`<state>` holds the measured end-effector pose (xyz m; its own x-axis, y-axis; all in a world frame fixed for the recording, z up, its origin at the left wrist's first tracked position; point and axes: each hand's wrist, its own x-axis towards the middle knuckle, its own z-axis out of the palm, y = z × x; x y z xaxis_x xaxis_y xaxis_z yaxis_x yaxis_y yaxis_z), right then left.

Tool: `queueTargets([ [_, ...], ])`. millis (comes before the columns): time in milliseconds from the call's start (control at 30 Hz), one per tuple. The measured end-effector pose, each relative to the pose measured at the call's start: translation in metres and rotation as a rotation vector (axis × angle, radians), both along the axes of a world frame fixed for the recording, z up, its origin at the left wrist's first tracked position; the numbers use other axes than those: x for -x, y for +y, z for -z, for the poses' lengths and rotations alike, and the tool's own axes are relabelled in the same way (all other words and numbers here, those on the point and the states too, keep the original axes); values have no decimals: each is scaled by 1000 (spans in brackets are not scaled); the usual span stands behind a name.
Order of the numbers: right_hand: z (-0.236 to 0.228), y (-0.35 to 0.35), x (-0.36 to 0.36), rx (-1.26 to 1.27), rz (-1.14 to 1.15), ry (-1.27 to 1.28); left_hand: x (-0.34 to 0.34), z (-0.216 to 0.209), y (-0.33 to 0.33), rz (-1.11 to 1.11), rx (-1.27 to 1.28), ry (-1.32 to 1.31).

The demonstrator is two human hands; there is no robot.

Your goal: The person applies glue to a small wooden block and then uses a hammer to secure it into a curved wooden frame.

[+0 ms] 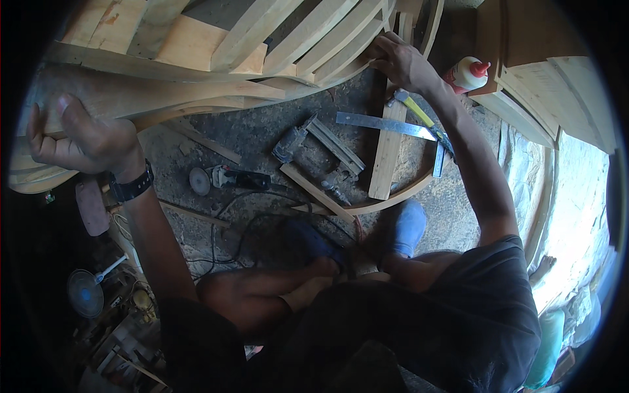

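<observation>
A large curved wooden frame (196,72) of bent slats fills the top of the view. My left hand (82,141), with a black watch on the wrist, grips the frame's thick curved rail at the far left. My right hand (400,62) holds the frame's curved edge at the upper middle. Both arms are stretched out to the frame, and my legs and blue shoes (409,226) are below on the ground.
On the dirt floor lie an angle grinder (226,178), a metal clamp (321,147), a steel square (393,124), a yellow-handled tool (419,112), a plank (388,154) and a curved strip (393,200). A glue bottle (468,72) stands at upper right. A small fan (85,293) is at lower left.
</observation>
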<state>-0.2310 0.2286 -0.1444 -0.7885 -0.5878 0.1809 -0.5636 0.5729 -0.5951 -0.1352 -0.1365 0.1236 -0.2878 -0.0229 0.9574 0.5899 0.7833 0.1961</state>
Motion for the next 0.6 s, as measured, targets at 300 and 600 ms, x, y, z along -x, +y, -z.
queueTargets([
  [300, 29, -9, -20, 266, 336, 82, 2, 3, -2, -129, 91, 23],
  [600, 25, -4, -18, 225, 178, 105, 2, 3, 8, -70, 37, 3],
])
